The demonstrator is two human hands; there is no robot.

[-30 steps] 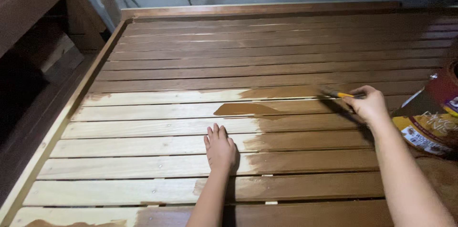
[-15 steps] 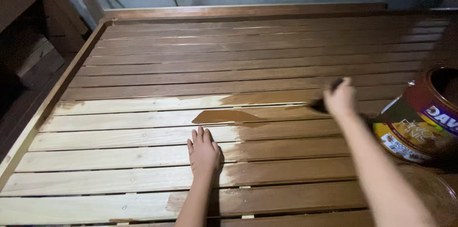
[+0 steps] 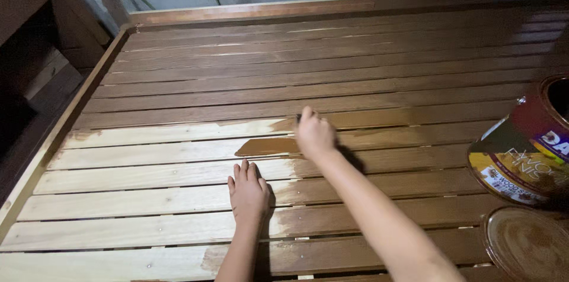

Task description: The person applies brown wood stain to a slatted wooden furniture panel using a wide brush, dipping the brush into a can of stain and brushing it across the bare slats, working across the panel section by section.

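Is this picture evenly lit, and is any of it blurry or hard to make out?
Head view: light falls unevenly, bright on the bare slats, dark at the left edge and far corners; the right hand is slightly motion-blurred, hiding the brush; the left hand is sharp and casts a shadow to its right; the can is cropped.

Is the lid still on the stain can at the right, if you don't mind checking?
No, the stain can stands open, and its lid lies flat on the slats just in front of it.

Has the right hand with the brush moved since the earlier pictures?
Yes. The right hand has moved left along the slats, away from the open can, and is now close to the dark stain patch.
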